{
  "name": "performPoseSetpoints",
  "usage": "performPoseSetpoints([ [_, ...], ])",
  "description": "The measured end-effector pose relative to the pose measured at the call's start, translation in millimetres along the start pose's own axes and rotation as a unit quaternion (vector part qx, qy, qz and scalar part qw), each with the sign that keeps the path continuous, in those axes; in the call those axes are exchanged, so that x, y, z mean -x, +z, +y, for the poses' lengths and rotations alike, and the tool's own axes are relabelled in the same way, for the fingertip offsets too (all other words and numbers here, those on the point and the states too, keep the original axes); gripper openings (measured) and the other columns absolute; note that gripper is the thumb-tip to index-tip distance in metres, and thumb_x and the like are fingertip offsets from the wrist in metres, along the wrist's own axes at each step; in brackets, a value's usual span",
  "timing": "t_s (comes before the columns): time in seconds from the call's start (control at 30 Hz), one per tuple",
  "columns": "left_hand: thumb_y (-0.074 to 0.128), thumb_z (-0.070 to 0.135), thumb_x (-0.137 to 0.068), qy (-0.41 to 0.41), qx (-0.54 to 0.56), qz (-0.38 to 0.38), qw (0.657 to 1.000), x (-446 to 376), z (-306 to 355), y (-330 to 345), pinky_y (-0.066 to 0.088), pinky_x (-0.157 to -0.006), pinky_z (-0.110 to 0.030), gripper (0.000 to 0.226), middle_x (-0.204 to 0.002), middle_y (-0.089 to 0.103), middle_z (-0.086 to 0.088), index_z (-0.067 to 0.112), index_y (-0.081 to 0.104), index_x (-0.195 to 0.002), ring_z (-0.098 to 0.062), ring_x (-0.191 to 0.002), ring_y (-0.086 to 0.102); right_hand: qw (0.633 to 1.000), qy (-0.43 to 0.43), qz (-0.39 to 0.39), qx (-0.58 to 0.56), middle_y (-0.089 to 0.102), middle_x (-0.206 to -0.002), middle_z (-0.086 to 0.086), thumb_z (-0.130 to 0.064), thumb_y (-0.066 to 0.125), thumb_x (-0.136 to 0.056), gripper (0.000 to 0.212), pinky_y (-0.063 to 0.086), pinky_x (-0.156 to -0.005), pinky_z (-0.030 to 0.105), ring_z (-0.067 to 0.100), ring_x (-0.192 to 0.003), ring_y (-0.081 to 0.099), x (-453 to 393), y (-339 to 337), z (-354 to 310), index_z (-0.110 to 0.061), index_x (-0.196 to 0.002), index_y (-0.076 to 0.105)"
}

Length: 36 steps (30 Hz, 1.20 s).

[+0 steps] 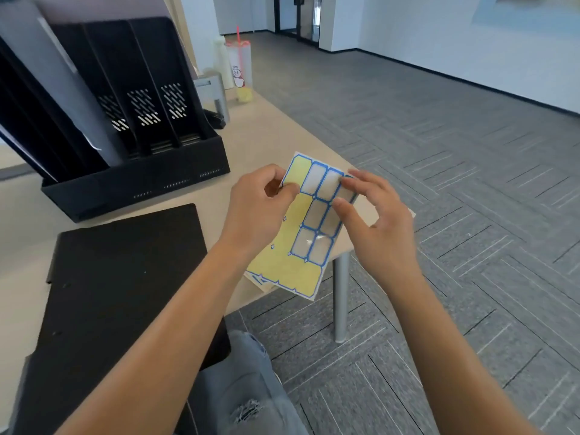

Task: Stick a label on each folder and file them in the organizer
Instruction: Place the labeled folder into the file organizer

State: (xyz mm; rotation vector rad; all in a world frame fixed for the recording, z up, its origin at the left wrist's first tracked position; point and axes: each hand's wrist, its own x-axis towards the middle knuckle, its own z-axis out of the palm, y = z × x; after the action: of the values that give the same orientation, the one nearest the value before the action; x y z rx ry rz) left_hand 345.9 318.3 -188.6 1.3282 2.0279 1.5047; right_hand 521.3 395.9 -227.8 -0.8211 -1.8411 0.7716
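The left hand (262, 204) pinches the upper left edge of a label sheet (306, 227) between thumb and forefinger, holding it tilted above the near right corner of the table (260, 133). The sheet has a yellow backing where labels are missing along its left and lower parts, and two columns of white, blue-bordered labels on its right side. The right hand (375, 221) is at the sheet's upper right, its thumb and fingertips (348, 183) pressed around the edge of one of the top labels, the other fingers loosely spread; whether that label has lifted from the backing cannot be told. Under the held sheet, the corners of more label sheets (259, 279) show, lying on the table edge. A black folder (125, 277) lies flat on the table to the left of the hands, near the person's lap, apart from the sheet. Behind it stands the black organizer (125, 127), its slots slanting back; a grey folder (59, 86) leans in one of the left slots, while the slots to the right look empty. Farther back on the table stand a clear plastic cup (240, 69) with a red straw and a white bottle (221, 62) just beside it. The person's jeans-clad knee (248, 394) shows below the table edge.
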Motion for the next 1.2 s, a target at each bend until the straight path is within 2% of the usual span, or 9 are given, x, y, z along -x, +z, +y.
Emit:
performPoseSetpoints([
  [0.07, 0.066, 0.019, -0.093, -0.003, 0.032, 0.013, 0.999, 3, 3, -9, 0.046, -0.062, -0.031, 0.009, -0.079, 0.07, -0.01, 0.018, 0.074, -0.089, -0.019, -0.066, 0.056, 0.998, -0.046, 0.008, 0.051, 0.05, -0.156, -0.005, -0.029, 0.077, -0.095, 0.036, 0.029, -0.121, 0.02, 0.012, -0.149, 0.04, -8, 8, -7, -0.021, -0.13, 0.072],
  [0.2, 0.067, 0.022, -0.092, -0.025, 0.078, 0.023, 0.996, 12, 5, -25, 0.045, -0.062, -0.041, 0.018, -0.087, 0.063, -0.03, 0.005, 0.072, -0.089, -0.018, -0.069, 0.05, 0.981, -0.167, 0.0, 0.103, 0.05, -0.158, 0.002, -0.033, 0.078, -0.09, 0.036, 0.03, -0.123, 0.053, 0.025, -0.153, 0.036, -18, 23, -25, -0.019, -0.124, 0.074],
  [0.27, 0.067, 0.024, -0.091, -0.042, 0.12, 0.011, 0.992, 19, 5, -32, 0.053, -0.073, -0.055, 0.019, -0.093, 0.064, -0.033, 0.005, 0.074, -0.092, -0.023, -0.075, 0.056, 0.972, -0.203, -0.033, 0.113, 0.054, -0.154, 0.001, -0.036, 0.08, -0.088, 0.041, 0.03, -0.122, 0.057, 0.024, -0.15, 0.042, -20, 28, -32, -0.02, -0.125, 0.073],
  [0.37, 0.066, 0.024, -0.093, -0.085, 0.181, -0.015, 0.98, 29, 3, -42, 0.054, -0.089, -0.064, 0.017, -0.102, 0.072, -0.026, 0.013, 0.077, -0.101, -0.04, -0.094, 0.071, 0.971, -0.196, -0.084, 0.105, 0.059, -0.147, -0.004, -0.041, 0.081, -0.087, 0.049, 0.039, -0.116, 0.053, 0.018, -0.139, 0.053, -21, 35, -37, -0.023, -0.13, 0.07],
  [0.43, 0.066, 0.025, -0.094, -0.107, 0.2, -0.035, 0.973, 34, 2, -47, 0.052, -0.096, -0.065, 0.02, -0.109, 0.075, -0.018, 0.017, 0.076, -0.109, -0.045, -0.108, 0.067, 0.971, -0.195, -0.096, 0.099, 0.062, -0.142, -0.006, -0.041, 0.082, -0.086, 0.05, 0.045, -0.11, 0.052, 0.017, -0.133, 0.058, -21, 38, -37, -0.024, -0.131, 0.07],
  [0.53, 0.061, 0.01, -0.097, -0.123, 0.212, -0.059, 0.968, 40, 3, -54, 0.055, -0.096, -0.059, 0.023, -0.11, 0.076, -0.015, 0.015, 0.073, -0.117, -0.041, -0.104, 0.071, 0.968, -0.208, -0.093, 0.107, 0.065, -0.138, -0.004, -0.042, 0.08, -0.087, 0.048, 0.047, -0.107, 0.053, 0.02, -0.128, 0.062, -20, 43, -36, -0.023, -0.13, 0.071],
  [0.63, 0.058, 0.0, -0.097, -0.135, 0.226, -0.059, 0.963, 45, 4, -58, 0.057, -0.093, -0.057, 0.028, -0.108, 0.076, -0.016, 0.011, 0.071, -0.119, -0.04, -0.1, 0.073, 0.968, -0.205, -0.095, 0.106, 0.064, -0.142, -0.004, -0.045, 0.078, -0.087, 0.052, 0.045, -0.111, 0.051, 0.019, -0.132, 0.06, -14, 45, -37, -0.022, -0.133, 0.071],
  [0.93, 0.055, 0.007, -0.102, -0.19, 0.208, -0.075, 0.957, 49, -2, -65, 0.057, -0.089, -0.062, 0.022, -0.103, 0.077, -0.017, 0.017, 0.067, -0.117, -0.044, -0.097, 0.073, 0.978, -0.162, -0.107, 0.076, 0.057, -0.147, -0.006, -0.034, 0.086, -0.087, 0.053, 0.044, -0.113, 0.029, 0.013, -0.137, 0.053, 2, 42, -36, -0.023, -0.136, 0.067],
  [1.2, 0.049, 0.006, -0.103, -0.233, 0.244, -0.094, 0.937, 49, -3, -60, 0.052, -0.097, -0.063, 0.025, -0.113, 0.073, -0.021, 0.011, 0.064, -0.122, -0.044, -0.108, 0.069, 0.975, -0.17, -0.119, 0.081, 0.059, -0.147, -0.007, -0.036, 0.084, -0.087, 0.055, 0.046, -0.112, 0.045, 0.013, -0.138, 0.054, 9, 42, -28, -0.022, -0.138, 0.066],
])
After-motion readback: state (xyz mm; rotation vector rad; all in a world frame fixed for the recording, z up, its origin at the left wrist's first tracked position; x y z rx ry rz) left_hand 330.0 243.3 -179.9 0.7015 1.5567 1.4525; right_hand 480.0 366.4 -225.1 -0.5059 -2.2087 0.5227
